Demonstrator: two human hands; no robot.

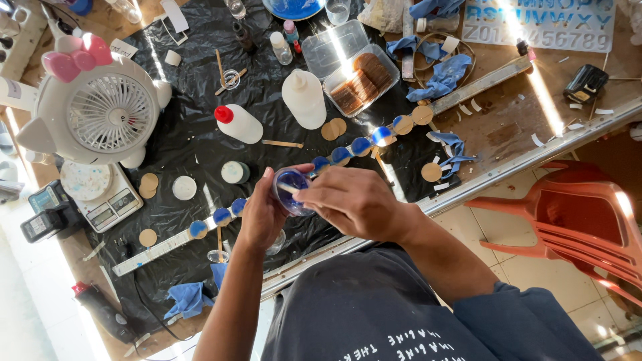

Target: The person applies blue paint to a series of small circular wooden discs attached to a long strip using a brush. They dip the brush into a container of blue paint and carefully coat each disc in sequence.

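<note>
My left hand (pixel 259 215) holds a small clear cup (pixel 291 194) with blue liquid in it, tilted toward me above the black sheet (pixel 194 144). My right hand (pixel 354 200) pinches a thin wooden stick (pixel 288 188) whose tip is inside the cup. Just behind the hands, a long metal strip (pixel 144 253) runs diagonally and carries a row of round wooden discs coated blue (pixel 362 146). Bare wooden discs (pixel 333 128) lie loose beside it.
A white squeeze bottle with a red cap (pixel 239 124) and a larger white bottle (pixel 304 99) stand behind. A clear tub of wooden discs (pixel 362 81), a white desk fan (pixel 100 115), a small scale (pixel 101 195), blue rags (pixel 443 75), a letter mould (pixel 542 23) and a red plastic chair (pixel 578 217) surround the work.
</note>
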